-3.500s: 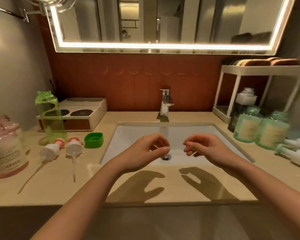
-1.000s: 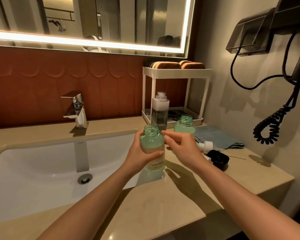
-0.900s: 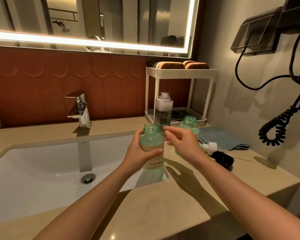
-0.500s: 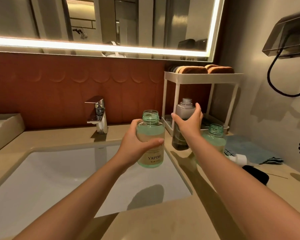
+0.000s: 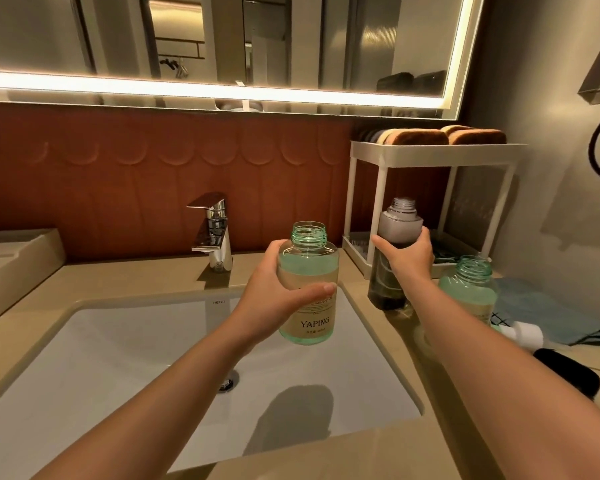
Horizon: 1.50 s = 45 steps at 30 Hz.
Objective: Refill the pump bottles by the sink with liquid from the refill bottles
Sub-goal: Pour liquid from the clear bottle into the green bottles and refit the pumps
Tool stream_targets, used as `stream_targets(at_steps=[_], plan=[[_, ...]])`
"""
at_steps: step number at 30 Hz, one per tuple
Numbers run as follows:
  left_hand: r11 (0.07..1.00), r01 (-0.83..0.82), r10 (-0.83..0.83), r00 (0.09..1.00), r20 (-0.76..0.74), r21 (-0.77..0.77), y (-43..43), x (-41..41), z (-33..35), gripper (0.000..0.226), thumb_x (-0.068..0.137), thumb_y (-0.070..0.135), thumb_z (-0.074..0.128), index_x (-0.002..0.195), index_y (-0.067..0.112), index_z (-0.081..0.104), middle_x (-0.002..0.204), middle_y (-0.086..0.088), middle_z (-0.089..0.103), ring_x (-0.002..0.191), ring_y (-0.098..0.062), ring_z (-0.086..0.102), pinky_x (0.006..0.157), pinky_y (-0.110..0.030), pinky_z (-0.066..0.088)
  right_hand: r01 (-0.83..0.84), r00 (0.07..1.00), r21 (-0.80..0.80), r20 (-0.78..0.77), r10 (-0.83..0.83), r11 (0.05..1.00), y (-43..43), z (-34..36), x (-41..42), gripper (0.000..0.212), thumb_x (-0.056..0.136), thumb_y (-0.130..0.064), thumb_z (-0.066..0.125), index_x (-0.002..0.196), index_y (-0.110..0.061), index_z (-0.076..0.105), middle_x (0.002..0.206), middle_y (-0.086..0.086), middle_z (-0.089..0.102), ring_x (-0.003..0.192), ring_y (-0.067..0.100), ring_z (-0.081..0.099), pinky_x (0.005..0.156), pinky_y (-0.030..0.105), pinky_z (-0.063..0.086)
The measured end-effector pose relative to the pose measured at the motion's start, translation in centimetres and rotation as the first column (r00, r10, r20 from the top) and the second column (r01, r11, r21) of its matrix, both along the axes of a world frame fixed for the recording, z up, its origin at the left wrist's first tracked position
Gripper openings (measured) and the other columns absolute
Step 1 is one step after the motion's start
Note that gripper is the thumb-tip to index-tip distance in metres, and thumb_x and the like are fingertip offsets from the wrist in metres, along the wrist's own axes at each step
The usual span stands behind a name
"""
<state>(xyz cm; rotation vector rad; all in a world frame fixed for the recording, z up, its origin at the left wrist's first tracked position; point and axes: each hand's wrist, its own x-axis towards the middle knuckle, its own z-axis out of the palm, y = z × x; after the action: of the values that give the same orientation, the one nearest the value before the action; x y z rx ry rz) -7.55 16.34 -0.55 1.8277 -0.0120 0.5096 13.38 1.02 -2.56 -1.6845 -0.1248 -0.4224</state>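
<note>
A mirror (image 5: 291, 39) edged with a glowing light strip (image 5: 222, 90) hangs above a rust-brown splashback (image 5: 118, 188) with scalloped relief. Below it, a beige counter (image 5: 136, 275) carries a white sink (image 5: 118, 358) and a chrome tap (image 5: 212, 230). At the right a white rack (image 5: 437, 154) bears folded brown towels (image 5: 420, 136), against a grey wall (image 5: 551, 168) where a black cord (image 5: 593, 150) loops.

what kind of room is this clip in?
A bathroom vanity, possibly a hotel's: a white sink with a chrome faucet, a backlit mirror above, and folded towels on a white rack beside it.
</note>
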Motion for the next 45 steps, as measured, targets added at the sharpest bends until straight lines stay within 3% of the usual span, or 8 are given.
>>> stream_targets(at_steps=[9,16,20,27,32,35,40,45], plan=[[1.0,0.003,-0.002,1.0,-0.014,0.011,0.2,-0.6,0.0,0.072,0.061,0.033,0.083,0.123,0.029,0.045,0.114,0.005,0.062,0.105,-0.015,0.061,0.089,-0.04,0.052,-0.019,0.994,-0.004,0.112,0.02,1.0,0.4,-0.7,-1.0,0.075,0.066,-0.033,0.082,0.129,-0.019,0.043,0.107,-0.011,0.045,0.1,0.008,0.042,0.08,0.025,0.039],[1.0,0.014,-0.014,1.0,-0.015,-0.006,-0.3,-2.8,0.4,0.074,0.053,0.04,0.079,0.12,0.031,0.047,0.11,0.009,0.063,0.102,-0.011,0.062,0.084,-0.033,0.052,-0.2,0.959,0.037,0.21,0.188,0.979,-0.3,1.2,-5.9,0.064,0.066,-0.035,0.08,0.115,-0.037,0.039,0.098,-0.026,0.048,0.089,0.0,0.053,0.071,0.013,0.044],[0.999,0.031,-0.031,0.999,-0.023,-0.026,-0.8,-5.0,0.4,0.076,0.054,0.038,0.079,0.123,0.03,0.046,0.113,0.009,0.063,0.102,-0.01,0.062,0.08,-0.027,0.052,-0.32,0.915,0.017,0.265,0.304,0.947,-1.8,2.8,-10.5,0.05,0.069,-0.034,0.079,0.102,-0.045,0.044,0.099,-0.021,0.054,0.089,0.002,0.058,0.057,0.007,0.047],[0.997,0.073,-0.072,0.996,-0.057,0.018,-2.2,-9.7,-0.9,0.076,0.049,0.045,0.086,0.112,0.051,0.045,0.107,0.022,0.063,0.096,0.001,0.063,0.07,-0.018,0.053,-0.492,0.839,-0.017,0.256,0.479,0.871,-5.5,4.1,-18.9,0.047,0.064,-0.032,0.078,0.101,-0.038,0.051,0.099,-0.011,0.062,0.086,-0.004,0.062,0.062,0.011,0.05],[0.995,0.089,-0.086,0.995,-0.051,0.051,-3.6,-12.3,-3.0,0.074,0.049,0.045,0.083,0.114,0.045,0.048,0.109,0.017,0.064,0.099,-0.005,0.064,0.084,-0.03,0.054,-0.544,0.807,-0.049,0.24,0.539,0.837,-7.5,3.7,-23.1,0.051,0.054,-0.038,0.076,0.1,-0.037,0.054,0.09,-0.022,0.067,0.089,-0.001,0.063,0.07,0.019,0.055],[0.995,0.076,-0.073,0.997,-0.039,0.072,-4.3,-13.4,-4.2,0.073,0.051,0.045,0.083,0.114,0.044,0.047,0.107,0.021,0.064,0.098,-0.001,0.063,0.082,-0.025,0.054,-0.533,0.808,-0.091,0.238,0.538,0.841,-8.2,3.3,-24.4,0.056,0.054,-0.039,0.077,0.105,-0.033,0.055,0.095,-0.016,0.067,0.091,0.003,0.064,0.073,0.024,0.056],[0.997,0.048,-0.047,0.999,-0.013,0.055,-5.0,-14.6,-5.4,0.078,0.051,0.039,0.087,0.117,0.039,0.045,0.105,0.024,0.063,0.095,0.003,0.061,0.076,-0.013,0.05,-0.502,0.809,-0.21,0.23,0.542,0.839,-9.2,3.2,-26.1,0.058,0.052,-0.046,0.076,0.103,-0.04,0.051,0.104,-0.02,0.058,0.092,-0.009,0.058,0.067,0.009,0.049],[0.998,0.059,-0.059,0.998,-0.01,0.003,-5.1,-15.0,-5.7,0.08,0.052,0.033,0.084,0.118,0.042,0.039,0.114,0.014,0.059,0.099,0.001,0.061,0.077,-0.014,0.051,-0.493,0.796,-0.295,0.227,0.562,0.818,-9.5,3.1,-26.5,0.059,0.054,-0.045,0.079,0.105,-0.041,0.049,0.107,-0.017,0.057,0.095,-0.006,0.057,0.069,0.011,0.051]])
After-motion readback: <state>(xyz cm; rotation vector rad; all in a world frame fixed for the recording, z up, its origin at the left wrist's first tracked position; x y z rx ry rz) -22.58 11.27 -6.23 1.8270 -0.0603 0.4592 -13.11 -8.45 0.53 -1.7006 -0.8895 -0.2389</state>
